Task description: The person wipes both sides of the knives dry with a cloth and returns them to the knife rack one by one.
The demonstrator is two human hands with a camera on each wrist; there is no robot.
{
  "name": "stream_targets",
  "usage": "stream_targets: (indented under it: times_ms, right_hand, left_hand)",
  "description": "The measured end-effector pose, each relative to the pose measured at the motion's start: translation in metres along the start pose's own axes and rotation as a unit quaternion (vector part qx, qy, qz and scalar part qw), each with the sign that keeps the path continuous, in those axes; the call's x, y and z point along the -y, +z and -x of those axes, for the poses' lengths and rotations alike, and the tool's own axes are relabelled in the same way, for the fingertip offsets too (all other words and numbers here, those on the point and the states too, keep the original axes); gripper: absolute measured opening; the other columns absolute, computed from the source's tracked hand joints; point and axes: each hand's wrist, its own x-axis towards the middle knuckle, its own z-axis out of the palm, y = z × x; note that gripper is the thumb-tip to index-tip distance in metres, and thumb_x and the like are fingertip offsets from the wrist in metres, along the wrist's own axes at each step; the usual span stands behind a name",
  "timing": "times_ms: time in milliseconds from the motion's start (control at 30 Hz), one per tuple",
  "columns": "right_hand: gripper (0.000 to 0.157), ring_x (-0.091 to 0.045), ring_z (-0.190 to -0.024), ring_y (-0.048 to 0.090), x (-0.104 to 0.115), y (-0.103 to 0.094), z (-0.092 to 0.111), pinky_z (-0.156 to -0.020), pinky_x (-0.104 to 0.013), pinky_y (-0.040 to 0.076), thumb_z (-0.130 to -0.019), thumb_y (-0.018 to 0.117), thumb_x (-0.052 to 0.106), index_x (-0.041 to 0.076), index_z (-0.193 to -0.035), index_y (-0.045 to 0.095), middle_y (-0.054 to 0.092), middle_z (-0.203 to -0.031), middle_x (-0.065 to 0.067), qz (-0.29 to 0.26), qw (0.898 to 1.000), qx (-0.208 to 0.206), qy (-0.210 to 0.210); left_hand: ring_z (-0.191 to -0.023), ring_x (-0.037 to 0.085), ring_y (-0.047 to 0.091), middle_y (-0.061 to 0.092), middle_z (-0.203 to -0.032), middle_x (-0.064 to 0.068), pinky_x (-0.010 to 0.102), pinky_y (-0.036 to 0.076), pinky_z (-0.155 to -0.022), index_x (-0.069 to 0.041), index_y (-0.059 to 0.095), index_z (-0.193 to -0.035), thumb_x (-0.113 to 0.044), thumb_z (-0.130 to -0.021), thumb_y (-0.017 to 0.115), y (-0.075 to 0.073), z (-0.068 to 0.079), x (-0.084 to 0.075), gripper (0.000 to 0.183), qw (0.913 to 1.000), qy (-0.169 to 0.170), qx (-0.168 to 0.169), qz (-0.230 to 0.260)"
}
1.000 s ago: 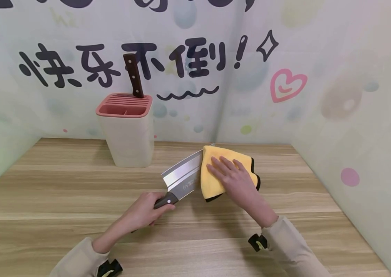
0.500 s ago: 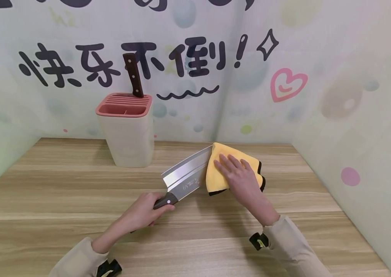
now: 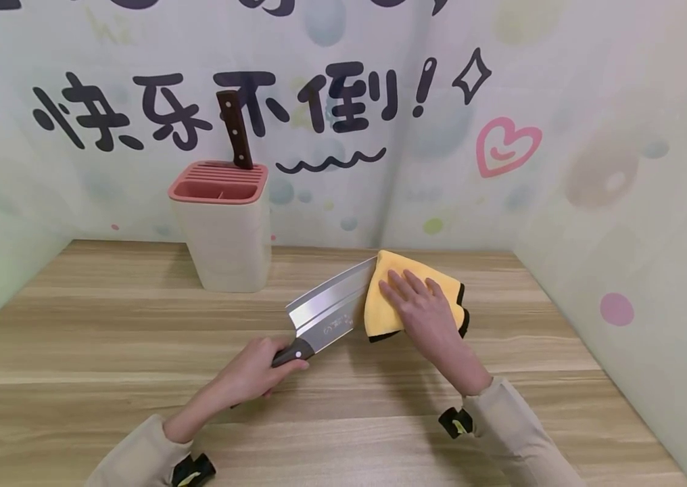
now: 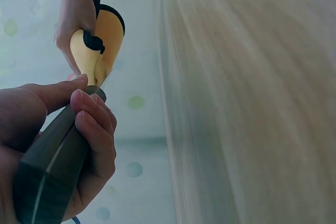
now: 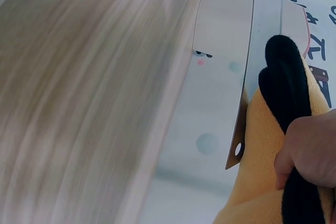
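My left hand (image 3: pixel 252 372) grips the dark handle (image 4: pixel 50 166) of a cleaver, fingers curled round it. The wide shiny blade (image 3: pixel 328 301) slants up and to the right above the table in the head view. A yellow cloth (image 3: pixel 382 314) with black trim is folded over the blade's far end and hides it. Spread across the cloth's upper face are the fingers of my right hand (image 3: pixel 422 314). In the right wrist view the thumb (image 5: pixel 286 166) presses from the other side, so the hand pinches the folded cloth (image 5: pixel 257 156).
A white knife block (image 3: pixel 224 243) with a pink slotted top stands at the back left. One brown-handled knife (image 3: pixel 234 132) is upright in it. Behind the wooden table (image 3: pixel 106 379) hangs a printed backdrop (image 3: pixel 343 203), and pale walls close both sides.
My right hand and the cloth have slid right and slightly away along the blade, baring more of it and its engraved marks. The left hand and the handle have stayed in place.
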Motion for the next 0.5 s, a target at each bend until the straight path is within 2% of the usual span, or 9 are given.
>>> stream_targets:
  times_ms: [500]
  right_hand:
    - [0.044, -0.030, -0.109, 0.051, 0.017, -0.007, -0.008, -0.082, -0.047, 0.045, -0.074, 0.065, -0.005, 0.011, -0.114, 0.060, 0.055, -0.120, -0.009, 0.007, 0.999, -0.002, -0.031]
  left_hand:
    - [-0.032, 0.003, 0.039, 0.042, -0.047, -0.003, 0.018, 0.030, -0.031, -0.005, 0.051, -0.071, -0.025, -0.085, 0.060, 0.002, -0.002, -0.003, 0.026, 0.9999, -0.009, 0.010, -0.001]
